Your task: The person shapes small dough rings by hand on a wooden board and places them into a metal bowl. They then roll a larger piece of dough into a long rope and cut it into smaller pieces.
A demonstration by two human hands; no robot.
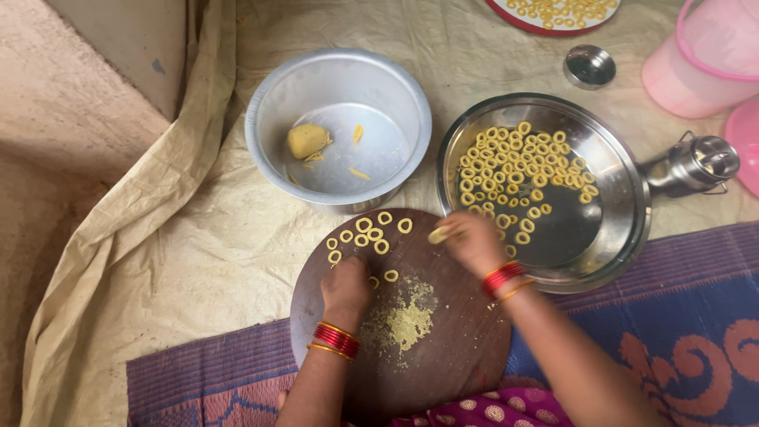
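Observation:
My left hand (345,288) rests on a round dark wooden board (451,332), fingers curled over a small dough ring, just below a cluster of several yellow dough rings (365,235). My right hand (472,239) hovers at the board's upper right edge, pinching a small piece of yellow dough (438,234). Yellow crumbs (405,320) lie in the middle of the board. Both wrists carry red and gold bangles.
A steel plate (624,198) filled with many dough rings sits to the right. Behind the board, an aluminium pot (269,134) contains a lump of dough (307,140). A small steel bowl (589,66), steel canister (696,164), pink plastic jug (704,59) and another ring-filled plate (557,16) stand at the back.

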